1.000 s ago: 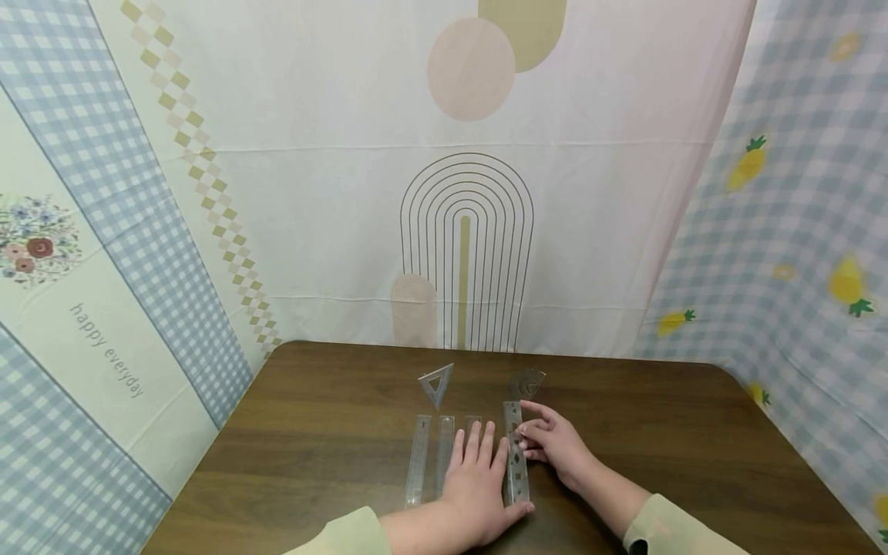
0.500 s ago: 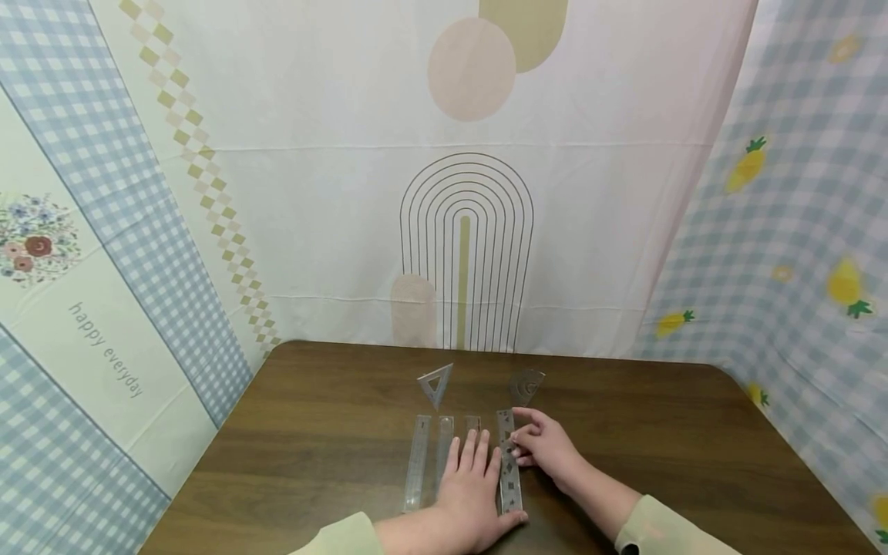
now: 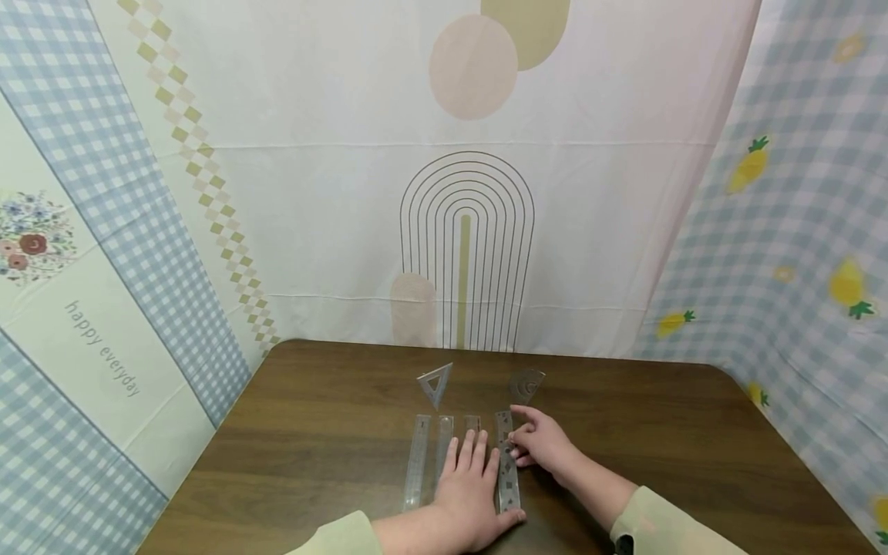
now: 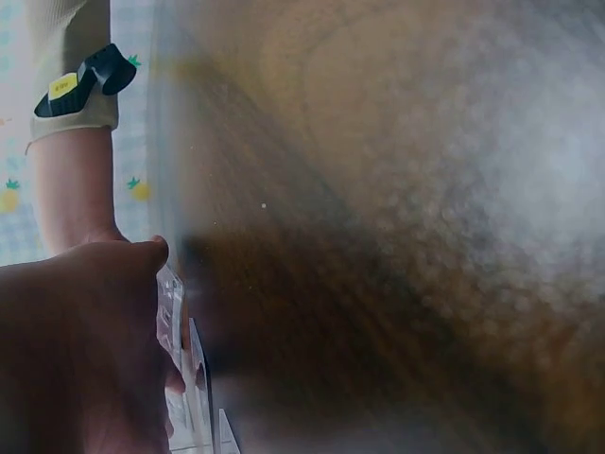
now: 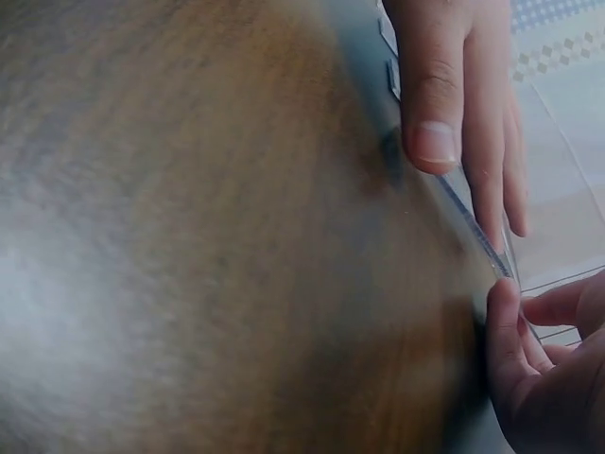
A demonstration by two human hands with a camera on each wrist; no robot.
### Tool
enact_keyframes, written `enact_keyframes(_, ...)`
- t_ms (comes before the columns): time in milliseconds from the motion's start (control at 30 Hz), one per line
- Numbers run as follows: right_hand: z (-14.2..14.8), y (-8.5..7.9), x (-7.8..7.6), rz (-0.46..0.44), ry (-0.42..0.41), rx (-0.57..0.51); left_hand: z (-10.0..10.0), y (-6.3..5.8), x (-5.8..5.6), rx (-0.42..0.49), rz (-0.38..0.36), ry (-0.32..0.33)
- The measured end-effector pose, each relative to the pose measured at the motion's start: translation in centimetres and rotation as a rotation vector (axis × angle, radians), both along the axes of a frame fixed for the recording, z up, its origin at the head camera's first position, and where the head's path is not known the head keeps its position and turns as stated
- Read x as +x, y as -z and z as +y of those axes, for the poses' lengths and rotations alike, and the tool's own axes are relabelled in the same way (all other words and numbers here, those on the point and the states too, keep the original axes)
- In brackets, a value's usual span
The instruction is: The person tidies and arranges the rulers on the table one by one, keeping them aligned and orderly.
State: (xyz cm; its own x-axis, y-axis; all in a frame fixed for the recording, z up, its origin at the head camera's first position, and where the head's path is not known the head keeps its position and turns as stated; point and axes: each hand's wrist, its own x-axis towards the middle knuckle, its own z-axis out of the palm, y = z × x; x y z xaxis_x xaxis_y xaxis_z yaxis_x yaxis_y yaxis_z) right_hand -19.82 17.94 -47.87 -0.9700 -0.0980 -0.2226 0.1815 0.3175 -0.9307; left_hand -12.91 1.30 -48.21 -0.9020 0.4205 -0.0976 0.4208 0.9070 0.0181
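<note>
Several clear rulers lie side by side on the table. The rightmost, a stencil ruler (image 3: pixel 509 482) with cut-out shapes, is between my two hands. My right hand (image 3: pixel 548 447) pinches its right edge near the far end, the index finger stretched toward its top. My left hand (image 3: pixel 466 489) lies flat with straight fingers over another clear ruler (image 3: pixel 473 423), its thumb touching the stencil ruler's near end. To the left lie a clear ruler (image 3: pixel 445 439) and a further clear ruler (image 3: pixel 417 462). In the right wrist view, the right thumb (image 5: pixel 506 303) meets the ruler's edge.
Beyond the rulers lie a clear set square (image 3: pixel 426 385) and a clear protractor (image 3: pixel 529 385). The dark wooden table (image 3: pixel 659 432) reaches back to a patterned cloth (image 3: pixel 333 231), with checked cloths at both sides.
The stencil ruler has moved left and slightly nearer, toward the other rulers, with the right hand moving along. The left hand has shifted slightly left. Over the last half second, little moves.
</note>
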Motion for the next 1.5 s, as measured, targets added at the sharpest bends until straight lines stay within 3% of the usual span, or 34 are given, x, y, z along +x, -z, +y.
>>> enact_keyframes(267, 0.1, -0.5, -0.5, -0.020, -0.070, 0.061, -0.1, -0.1, 0.1, -0.003, -0.008, -0.005)
enact_keyframes(567, -0.1, -0.8, -1.0, 0.017, -0.106, 0.229, -0.1, 0.1, -0.1, -0.021, -0.003, -0.004)
enact_keyframes(867, 0.2, -0.6, -1.7, 0.017, -0.149, 0.321, -0.3, 0.3, -0.3, -0.031, -0.017, 0.003)
enact_keyframes(1233, 0.5, -0.5, -2.1, 0.004, -0.193, 0.380, -0.2, 0.7, -0.4, -0.062, -0.019, 0.008)
enact_keyframes(1500, 0.4, -0.4, -2.1, 0.046, -0.217, 0.436, -0.3, 0.1, -0.3, -0.046, -0.051, 0.005)
